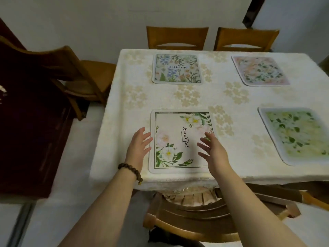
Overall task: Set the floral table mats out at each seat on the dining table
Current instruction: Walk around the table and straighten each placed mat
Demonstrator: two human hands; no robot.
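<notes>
At far left a wooden chair (pixel 92 73) stands at an angle beside the bench (pixel 135 81), which is covered in a pale cloth. Your left hand (pixel 140 146), with a bead bracelet (pixel 130 171) at the wrist, is open with fingers spread and holds nothing. Its fingertips reach the left edge of the white-flower mat (pixel 179 139). That mat lies flat at the near-left seat, close to the bench's front edge, above a second chair (pixel 192 216) tucked beneath. Your right hand (pixel 212 151) is likewise open and empty, fingers spread over the mat's right side. Whether either hand actually touches the mat cannot be told. Beyond it, a blue-flower mat (pixel 176 69) lies at the far-left seat, a pink mat (pixel 260 70) at the far-right seat, and a green mat (pixel 295 134) at the near-right seat, all well apart. The step in hand looks like squaring up the near mat. To do it well, lay both palms flat along its side edges and nudge evenly, so its front edge runs parallel with the bench edge and in line with the green mat. Press lightly, since the cloth could drag and wrinkle. The lettering runs sideways to you, so you may want to turn the mat.
</notes>
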